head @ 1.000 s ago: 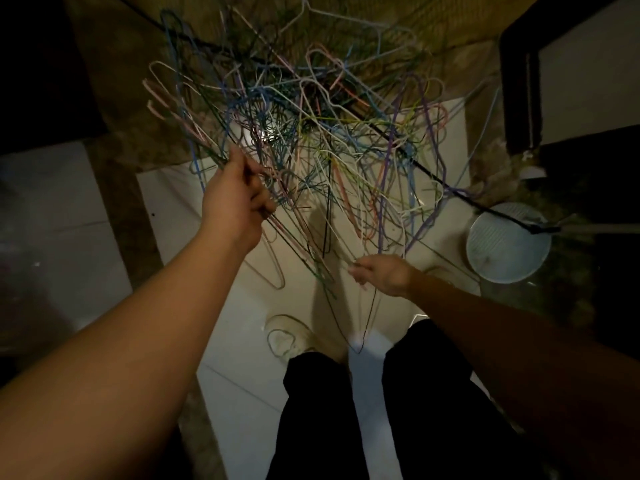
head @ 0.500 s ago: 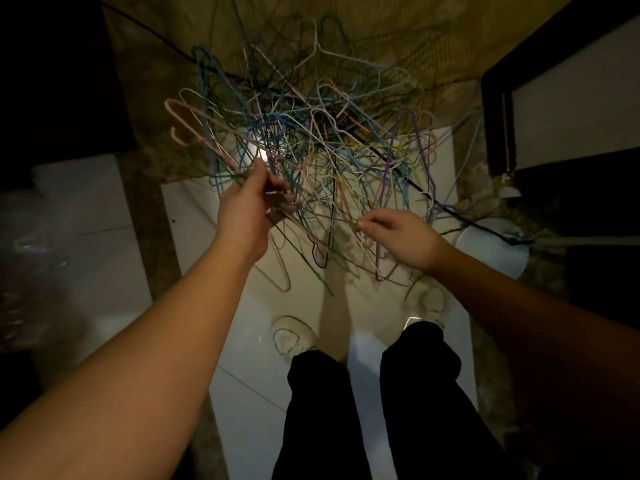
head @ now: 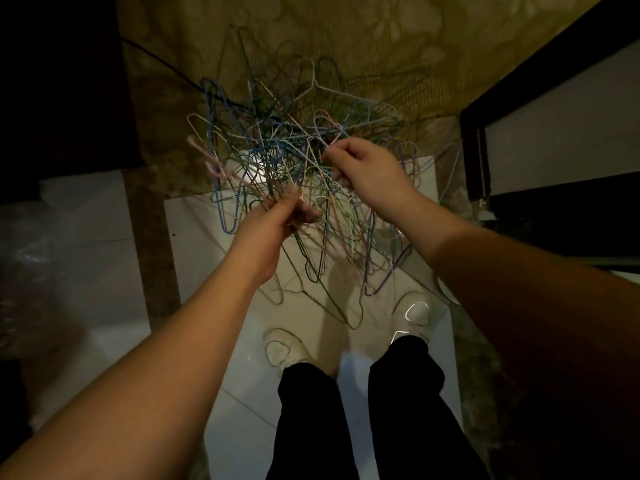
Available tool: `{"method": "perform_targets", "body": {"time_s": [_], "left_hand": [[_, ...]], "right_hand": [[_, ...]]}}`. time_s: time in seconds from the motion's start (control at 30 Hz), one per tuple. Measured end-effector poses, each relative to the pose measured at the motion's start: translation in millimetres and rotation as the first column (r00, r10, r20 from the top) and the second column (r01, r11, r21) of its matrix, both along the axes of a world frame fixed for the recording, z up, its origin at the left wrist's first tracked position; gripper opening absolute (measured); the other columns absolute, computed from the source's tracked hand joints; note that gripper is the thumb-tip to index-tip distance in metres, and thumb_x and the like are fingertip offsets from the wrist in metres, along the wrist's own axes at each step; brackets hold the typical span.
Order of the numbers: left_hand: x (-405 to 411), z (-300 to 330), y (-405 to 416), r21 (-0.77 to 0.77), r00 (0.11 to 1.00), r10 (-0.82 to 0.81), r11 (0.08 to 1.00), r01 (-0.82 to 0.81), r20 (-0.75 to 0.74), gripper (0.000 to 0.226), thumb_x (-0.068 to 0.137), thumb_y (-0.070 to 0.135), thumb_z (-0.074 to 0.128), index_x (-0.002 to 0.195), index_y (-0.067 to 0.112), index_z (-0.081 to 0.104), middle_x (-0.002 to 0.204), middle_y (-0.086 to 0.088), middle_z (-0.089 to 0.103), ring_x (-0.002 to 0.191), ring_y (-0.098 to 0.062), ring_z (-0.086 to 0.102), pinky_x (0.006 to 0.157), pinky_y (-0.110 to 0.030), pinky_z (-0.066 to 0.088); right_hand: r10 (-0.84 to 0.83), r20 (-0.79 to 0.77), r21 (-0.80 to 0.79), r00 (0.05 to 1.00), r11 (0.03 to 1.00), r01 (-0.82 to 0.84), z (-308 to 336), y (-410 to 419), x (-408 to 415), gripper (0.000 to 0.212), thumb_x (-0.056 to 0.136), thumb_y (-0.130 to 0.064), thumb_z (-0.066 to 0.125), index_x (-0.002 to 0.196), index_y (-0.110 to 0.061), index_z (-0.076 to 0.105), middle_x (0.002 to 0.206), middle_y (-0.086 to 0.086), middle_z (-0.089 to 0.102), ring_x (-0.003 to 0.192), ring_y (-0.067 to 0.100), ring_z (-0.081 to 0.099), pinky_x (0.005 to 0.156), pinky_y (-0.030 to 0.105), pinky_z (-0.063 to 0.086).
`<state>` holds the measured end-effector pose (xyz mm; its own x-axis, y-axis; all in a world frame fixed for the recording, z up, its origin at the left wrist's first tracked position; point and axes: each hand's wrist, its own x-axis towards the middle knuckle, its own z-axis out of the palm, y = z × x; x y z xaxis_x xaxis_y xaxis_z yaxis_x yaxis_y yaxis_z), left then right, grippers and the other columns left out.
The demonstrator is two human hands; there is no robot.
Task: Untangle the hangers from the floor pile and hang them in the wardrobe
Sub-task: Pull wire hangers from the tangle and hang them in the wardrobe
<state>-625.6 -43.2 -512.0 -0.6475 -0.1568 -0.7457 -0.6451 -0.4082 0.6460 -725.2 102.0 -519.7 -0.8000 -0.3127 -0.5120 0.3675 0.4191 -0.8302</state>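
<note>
A big tangle of thin wire hangers (head: 277, 150) in blue, pink, green, white and purple hangs lifted above the floor in front of me. My left hand (head: 273, 223) grips a bunch of wires at the tangle's lower left. My right hand (head: 363, 171) is up in the middle of the tangle, fingers curled and pinching wires there. Loose hanger ends dangle below both hands towards my shoes. Which single hanger each hand holds is lost in the tangle.
I stand on white floor tiles (head: 194, 244) with brown borders; my white shoes (head: 287, 351) and black trousers are below. A patterned beige cloth (head: 346, 46) lies behind the pile. A dark-framed wardrobe door (head: 474, 147) is at the right. A black cable (head: 162, 64) runs across the cloth.
My right hand has risen from below the tangle into its middle and taken hold of wires. The left hand kept its grip, and the whole bundle is bunched closer together.
</note>
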Motion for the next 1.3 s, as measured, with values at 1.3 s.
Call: {"method": "perform_targets", "body": {"time_s": [1.3], "left_hand": [[8.9, -85.6, 18.3, -0.066, 0.984, 0.069, 0.996, -0.059, 0.162, 0.024, 0.1, 0.032, 0.05, 0.081, 0.019, 0.046, 0.057, 0.002, 0.04, 0.047, -0.015, 0.029, 0.046, -0.026, 0.031]], "right_hand": [[-0.309, 0.124, 0.683, 0.943, 0.716, 0.144, -267.2, 138.6, 55.3, 0.034, 0.084, -0.045, 0.06, 0.102, -0.017, 0.059, 0.107, 0.01, 0.057, 0.104, 0.033, 0.057, 0.092, 0.046, 0.05]]}}
